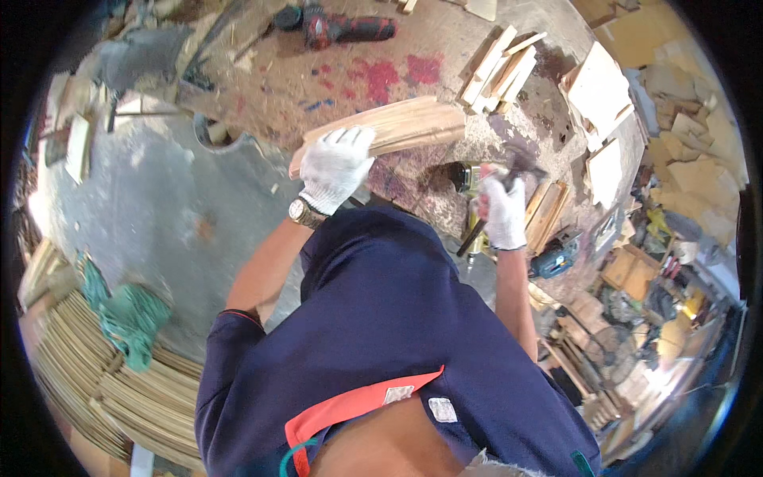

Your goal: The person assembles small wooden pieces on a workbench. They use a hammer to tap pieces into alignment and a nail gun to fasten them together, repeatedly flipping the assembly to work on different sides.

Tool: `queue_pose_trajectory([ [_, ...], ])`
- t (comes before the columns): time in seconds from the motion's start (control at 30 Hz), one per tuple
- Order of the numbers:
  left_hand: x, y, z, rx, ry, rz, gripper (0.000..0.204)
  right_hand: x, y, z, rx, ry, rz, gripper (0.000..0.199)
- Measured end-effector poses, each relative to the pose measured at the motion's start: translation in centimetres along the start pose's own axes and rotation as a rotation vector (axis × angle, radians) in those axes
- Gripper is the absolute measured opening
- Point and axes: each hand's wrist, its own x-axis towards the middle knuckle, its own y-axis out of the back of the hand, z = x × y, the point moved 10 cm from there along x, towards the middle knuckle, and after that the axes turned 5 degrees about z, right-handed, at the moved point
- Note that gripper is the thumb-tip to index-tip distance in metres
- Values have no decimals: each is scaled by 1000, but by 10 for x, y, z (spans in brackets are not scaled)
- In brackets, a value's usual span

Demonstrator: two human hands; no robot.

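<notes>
My left hand [335,165], in a white knit glove, grips the left end of a long piece of pale wood [413,126], which looks made of thin layers or strips. The wood lies slanted across the paint-stained worktop [433,179]. To its right, my gloved right hand [505,213] is closed around the dark handle of a hammer [523,162]. The hammer head points up and away from me, slightly blurred, apart from the wood. Beside the right hand is a small metallic and black object [464,176], partly hidden.
Short wooden strips [501,71] lie at the far right of the worktop, with more wood [548,211] by my right hand. A blue power tool [556,256] is near them. A red-black cordless tool [350,30] lies far off. Stacked slats [151,397] and green cloth [135,318] are at left.
</notes>
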Motion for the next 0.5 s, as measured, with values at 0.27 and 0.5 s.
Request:
queue_pose_trajectory([
  [0.27,-3,-26,-47,-562,311,231,41,-5,-3,-80,-3,417,22,22],
  [0.5,-1,-42,-35,-312,258,68,52,-7,-34,-90,-618,668,96,36],
])
